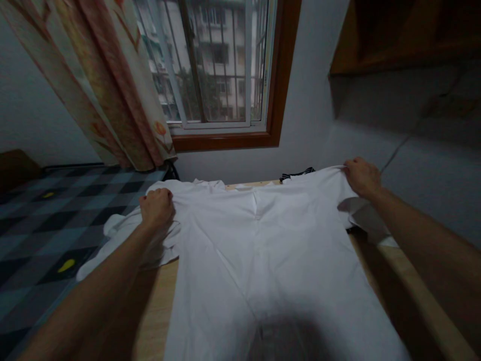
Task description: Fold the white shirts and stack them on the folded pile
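Observation:
A white shirt (263,250) lies spread flat on a light wooden table (156,321), its collar end pointing toward the window. My left hand (157,206) grips the cloth at the shirt's left shoulder, where a sleeve bunches beneath my forearm. At the far right corner my right hand (361,176) pinches the shirt's right shoulder and lifts that edge slightly off the table. The shirt's lower part runs toward me and lies in shadow.
A bed with a dark checked cover (56,220) stands left of the table. Behind are a window (214,65) with a flowered curtain (105,85), a grey wall, and a wooden shelf (406,40) at upper right. A dark striped item (296,174) lies beyond the shirt.

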The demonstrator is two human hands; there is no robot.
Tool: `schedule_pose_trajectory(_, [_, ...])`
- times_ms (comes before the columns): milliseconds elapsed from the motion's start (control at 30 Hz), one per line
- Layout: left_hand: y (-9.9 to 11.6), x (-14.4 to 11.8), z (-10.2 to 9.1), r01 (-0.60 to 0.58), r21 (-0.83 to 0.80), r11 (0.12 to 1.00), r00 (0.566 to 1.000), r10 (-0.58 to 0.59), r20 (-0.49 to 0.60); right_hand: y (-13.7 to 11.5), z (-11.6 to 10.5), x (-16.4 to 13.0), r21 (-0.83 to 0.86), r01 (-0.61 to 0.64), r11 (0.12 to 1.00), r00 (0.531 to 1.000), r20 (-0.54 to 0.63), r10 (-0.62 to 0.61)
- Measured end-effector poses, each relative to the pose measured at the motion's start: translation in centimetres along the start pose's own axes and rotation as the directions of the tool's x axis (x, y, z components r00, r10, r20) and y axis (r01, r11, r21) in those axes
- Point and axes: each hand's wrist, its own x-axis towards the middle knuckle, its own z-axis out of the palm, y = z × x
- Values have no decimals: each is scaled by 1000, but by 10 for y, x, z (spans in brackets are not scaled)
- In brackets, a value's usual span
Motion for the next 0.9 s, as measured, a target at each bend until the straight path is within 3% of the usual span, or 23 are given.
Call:
schedule_pose_trajectory(67, [2,-3,1,50,14,999,998,-49,-27,-2,3,7,-17,-6,1000,1000,17,6])
schedule_pose_trajectory(200, [11,-6,0,18,50,999,998,-21,58,-19,20,5,-76,-56,996,977,199,70])
schedule_pose_trajectory(233, [16,-7,-2,7,47,999,999,-8,40,-26,23,1,-70,-74,995,978,193,86])
schedule_pose_trajectory(300, [30,-12,-10,-49,3,999,997,49,-52,-45,24,-12,-1,-85,996,994,74,85])
schedule_pose_trajectory(367, [49,-26,-22,-203,-117,972,977,193,-87,-70,18,-36,129,10,992,999,-33,-6])
schedule_pose_trajectory(400, [61,-37,-29,-318,-212,924,948,313,-59,-84,13,-53,206,101,973,995,-46,-94])
schedule_pose_trajectory(433, [72,-51,-36,-438,-324,839,889,459,-13,-98,7,-73,290,207,934,977,-18,-211])
schedule_pose_trajectory(467, [84,-68,-43,-537,-444,717,792,610,28,-113,0,-95,379,300,876,943,21,-332])
schedule_pose_trajectory(533, [103,-106,-53,-617,-644,453,548,834,62,-139,-14,-141,539,451,711,822,59,-566])
schedule_pose_trajectory(567, [111,-126,-56,-610,-706,360,452,890,63,-149,-21,-164,603,482,635,754,84,-651])
schedule_pose_trajectory(600, [116,-145,-57,-594,-745,303,390,919,64,-157,-28,-185,656,483,581,694,118,-710])
schedule_pose_trajectory(667, [120,-175,-55,-565,-779,274,350,934,75,-166,-41,-219,731,436,525,603,196,-774])
schedule_pose_trajectory(733, [117,-193,-53,-542,-787,297,359,928,103,-165,-52,-245,773,387,503,541,252,-803])
schedule_pose_trajectory(900, [103,-209,-74,-504,-801,324,373,918,137,-149,-59,-307,794,470,385,482,135,-866])
